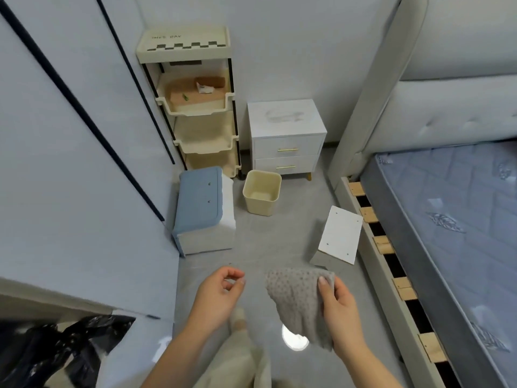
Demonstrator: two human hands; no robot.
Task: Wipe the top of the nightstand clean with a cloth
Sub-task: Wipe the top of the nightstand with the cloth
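Observation:
The white two-drawer nightstand (286,119) stands against the far wall beside the bed, with a greyish smudge on its top. My right hand (340,309) grips a grey dotted cloth (298,299), which hangs down in front of me, low in the view. My left hand (216,295) is held beside it, fingers loosely curled, holding nothing. Both hands are well short of the nightstand, over the grey floor.
A cream bin (261,191) stands on the floor before the nightstand. A blue-topped stool (202,208) and a cream tiered rack (195,102) sit to its left. A white board (341,233) leans near the bed frame (391,275). Wardrobe doors (70,163) line the left.

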